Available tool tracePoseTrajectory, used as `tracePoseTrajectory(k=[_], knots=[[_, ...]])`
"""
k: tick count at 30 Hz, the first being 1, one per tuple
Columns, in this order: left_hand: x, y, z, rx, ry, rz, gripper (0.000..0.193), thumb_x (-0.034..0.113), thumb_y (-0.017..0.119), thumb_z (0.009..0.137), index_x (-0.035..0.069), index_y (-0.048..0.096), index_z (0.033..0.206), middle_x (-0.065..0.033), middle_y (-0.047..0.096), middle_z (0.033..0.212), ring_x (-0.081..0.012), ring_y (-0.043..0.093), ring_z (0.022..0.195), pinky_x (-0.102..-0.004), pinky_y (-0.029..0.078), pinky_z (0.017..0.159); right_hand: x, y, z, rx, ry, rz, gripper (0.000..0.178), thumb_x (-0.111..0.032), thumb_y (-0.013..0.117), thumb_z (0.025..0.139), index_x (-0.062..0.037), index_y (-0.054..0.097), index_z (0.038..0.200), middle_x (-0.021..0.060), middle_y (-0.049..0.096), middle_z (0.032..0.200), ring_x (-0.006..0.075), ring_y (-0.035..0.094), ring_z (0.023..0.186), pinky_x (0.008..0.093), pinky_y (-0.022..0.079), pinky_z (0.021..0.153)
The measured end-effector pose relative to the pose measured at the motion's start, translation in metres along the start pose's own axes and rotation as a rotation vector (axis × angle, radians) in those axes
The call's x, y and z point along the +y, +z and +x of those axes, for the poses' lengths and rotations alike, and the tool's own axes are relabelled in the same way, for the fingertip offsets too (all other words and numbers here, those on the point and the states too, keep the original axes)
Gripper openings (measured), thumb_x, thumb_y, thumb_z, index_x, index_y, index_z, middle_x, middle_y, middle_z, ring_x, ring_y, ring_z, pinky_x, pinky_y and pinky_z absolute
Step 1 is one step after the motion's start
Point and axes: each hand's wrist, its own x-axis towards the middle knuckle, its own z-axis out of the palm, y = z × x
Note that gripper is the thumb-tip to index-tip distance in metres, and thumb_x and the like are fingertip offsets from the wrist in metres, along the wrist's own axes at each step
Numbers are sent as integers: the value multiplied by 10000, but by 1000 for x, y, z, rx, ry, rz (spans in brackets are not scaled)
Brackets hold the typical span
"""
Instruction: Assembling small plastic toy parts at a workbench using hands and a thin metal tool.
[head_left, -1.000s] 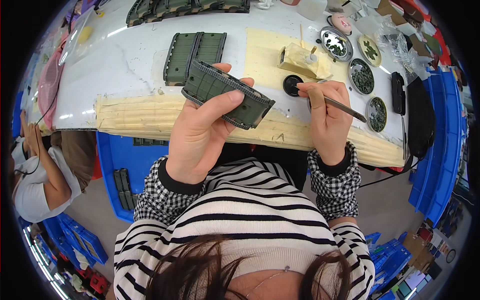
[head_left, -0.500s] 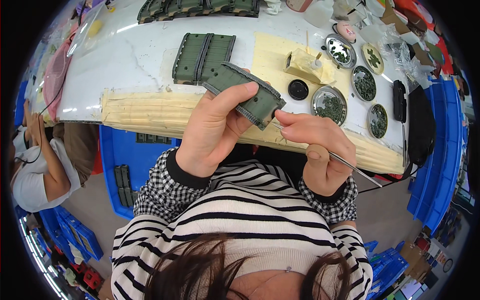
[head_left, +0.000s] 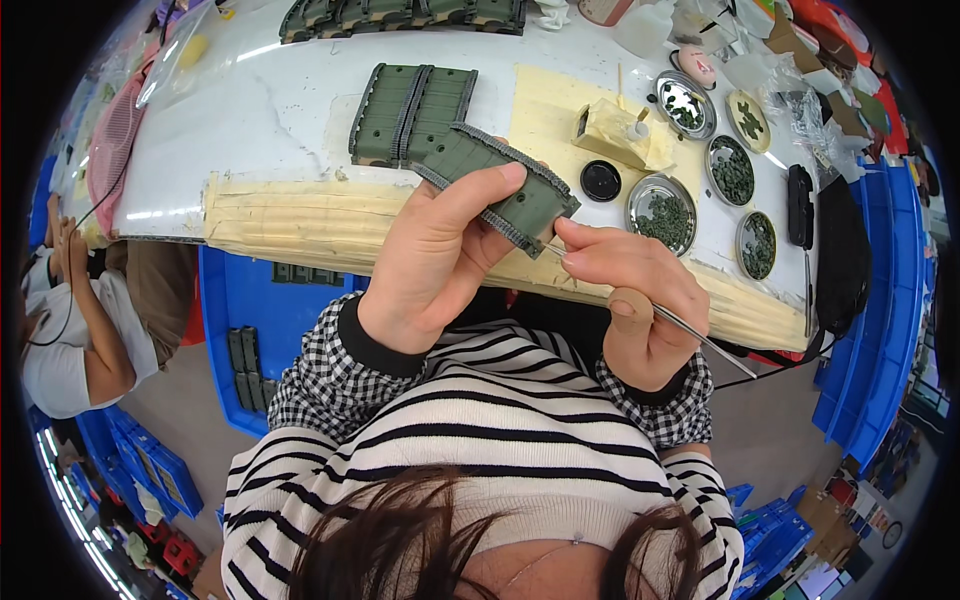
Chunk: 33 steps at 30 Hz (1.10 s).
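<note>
A green panel [head_left: 528, 205] with dark ribbed long edges rests slantwise in my left hand [head_left: 428, 262], closed round it with the thumb on top. My right hand [head_left: 650, 290] grips a thin metal rod-like tool [head_left: 705, 340], its tip by the panel's lower right end. My fingers partly hide that tip. A tan cover wraps my right thumb. Just beyond the held panel, similar green panels [head_left: 442, 105] lie side by side on the white table [head_left: 250, 110].
Right of my hands are a round dish [head_left: 660, 181] of small green bits, several like it, a black round cap [head_left: 600, 181] and a tape-wrapped block [head_left: 605, 135]. More camouflage panels [head_left: 400, 18] lie at the back. A blue crate [head_left: 230, 300] stands lower left; another person [head_left: 80, 340] sits beyond it.
Both hands keep their grips, with the panel and the tool nearly in place. The view has shifted slightly, and the tool's rear end sits a little further left.
</note>
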Motion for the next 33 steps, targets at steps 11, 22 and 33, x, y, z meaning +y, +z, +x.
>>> tracePoseTrajectory(k=[11,22,33], knots=[[-4,1,-2,29,-1,-19,274,103,619,886,62,532,1143,-123,620,1124,-176,623,1006,-306,525,876,-7,1,1,-61,-28,-97,261,-23,701,761,21,664,1015,184,665,1004,301,664,979,342,552,792],[-7,5,-4,20,0,-28,365,116,627,884,71,481,1215,-123,606,1149,-171,611,1011,-319,518,871,-13,2,-2,-43,-13,-120,287,6,717,737,33,655,1016,202,657,1004,314,658,992,354,555,805],[-8,2,-3,-2,0,-34,364,115,628,884,80,482,1216,-121,603,1149,-174,609,1004,-320,517,854,-11,1,-3,-38,-32,-104,310,16,720,722,36,652,1024,199,661,991,313,661,989,354,550,809]])
